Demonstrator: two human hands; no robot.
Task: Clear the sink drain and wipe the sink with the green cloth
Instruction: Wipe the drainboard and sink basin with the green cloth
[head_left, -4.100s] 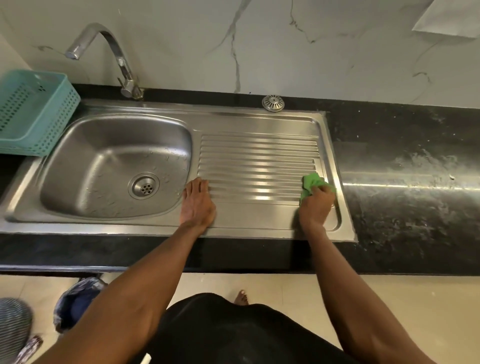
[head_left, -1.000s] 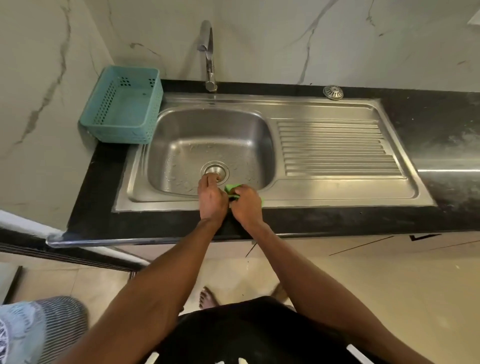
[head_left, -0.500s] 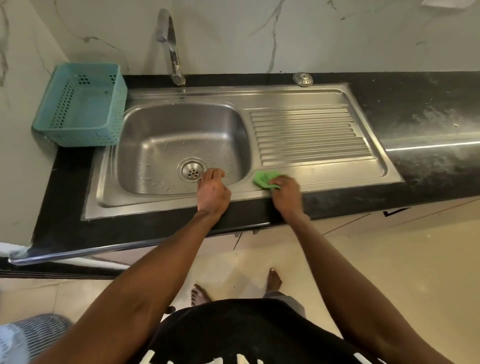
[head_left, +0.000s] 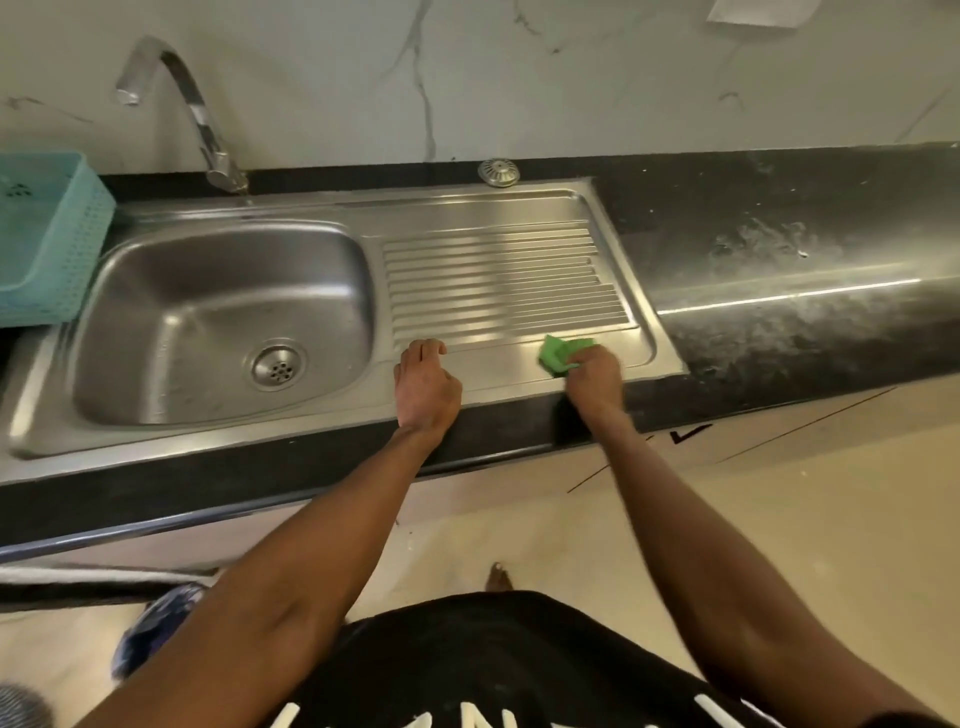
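The steel sink (head_left: 156, 410) has a basin on the left with a round drain (head_left: 278, 367) in its floor, and a ribbed drainboard (head_left: 498, 280) on the right. My right hand (head_left: 595, 376) presses the crumpled green cloth (head_left: 558, 354) onto the flat front strip of the drainboard, near its right corner. My left hand (head_left: 426, 384) rests on the sink's front rim between basin and drainboard, fingers curled, holding nothing. A loose metal drain strainer (head_left: 498, 172) lies on the counter behind the drainboard.
A curved tap (head_left: 200, 117) stands behind the basin. A teal plastic basket (head_left: 47, 234) sits at the left of the sink. Black stone counter (head_left: 779, 270) with dusty smears stretches to the right. A marble wall rises behind. Tiled floor lies below the counter edge.
My right hand has slid the green cloth rightward along the sink's front strip, from beside the basin to the drainboard's right corner. My left hand has shifted right along the rim.
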